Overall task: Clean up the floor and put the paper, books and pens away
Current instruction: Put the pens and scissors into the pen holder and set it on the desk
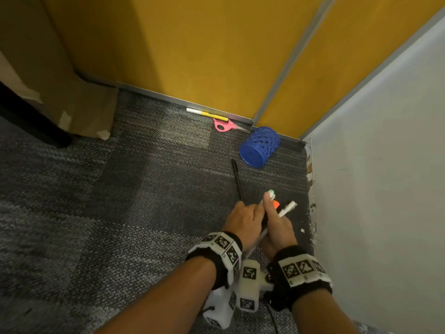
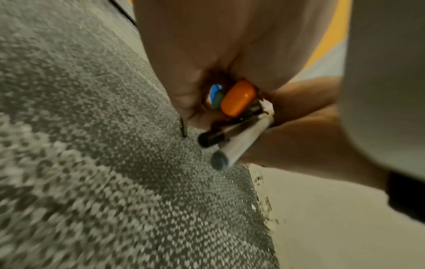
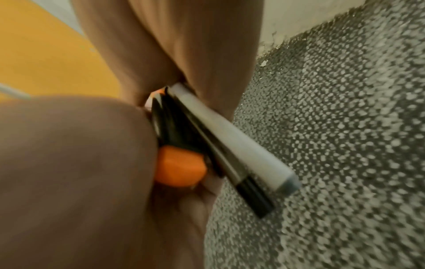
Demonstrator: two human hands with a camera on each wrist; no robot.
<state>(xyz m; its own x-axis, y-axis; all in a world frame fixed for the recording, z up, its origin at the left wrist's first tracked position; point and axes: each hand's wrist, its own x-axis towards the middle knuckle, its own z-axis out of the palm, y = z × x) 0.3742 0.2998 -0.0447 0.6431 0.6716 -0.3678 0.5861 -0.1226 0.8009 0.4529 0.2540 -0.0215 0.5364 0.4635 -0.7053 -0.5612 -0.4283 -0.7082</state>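
Both your hands (image 1: 262, 220) pinch a bunch of pens (image 2: 239, 98); next, grab the black pen (image 1: 237, 178) by the blue cup (image 1: 260, 147).

Far along the partition's foot, on the carpet (image 1: 120, 189): a marker (image 1: 207, 114), with scissors (image 1: 226, 125) just right of it. Further right, in the corner, a pen cup (image 1: 260, 147) tipped on its side. Nearer, left of the cup, a lone pen (image 1: 237, 178). Nearest, a bundle of pens (image 1: 277, 208) between left hand (image 1: 244, 219) and right hand (image 1: 279, 227), beside the right wall (image 1: 385, 165).
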